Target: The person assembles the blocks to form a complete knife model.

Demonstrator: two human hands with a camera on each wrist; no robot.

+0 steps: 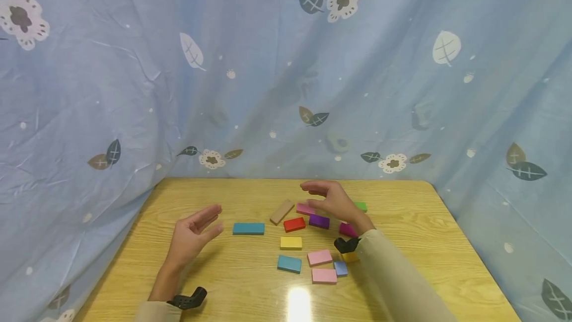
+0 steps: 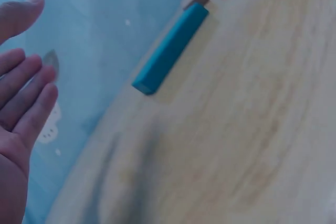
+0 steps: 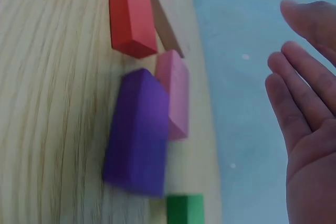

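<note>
My left hand (image 1: 192, 235) is raised over the left of the table, fingers nearly straight, thumb apart, holding nothing. Nearest to it lies a long teal block (image 1: 248, 229), also seen beyond the palm (image 2: 10, 145) in the left wrist view. Above the blocks on the right hovers my right hand (image 1: 332, 202), its fingers relaxed and nothing between them. Close by it are a purple block (image 3: 137, 135), a pink block (image 3: 176, 98), a red block (image 3: 131, 14) and a green block (image 3: 185, 209). My right forearm partly hides a magenta block (image 1: 348, 230) and an orange block (image 1: 350, 257).
A brown block (image 1: 282, 212) lies slanted beside the red one. Nearer to me are a yellow block (image 1: 291, 243), a blue block (image 1: 289, 264), two light pink blocks and a small blue block (image 1: 340, 268). A patterned blue curtain (image 1: 254, 88) surrounds the wooden table (image 1: 237, 287).
</note>
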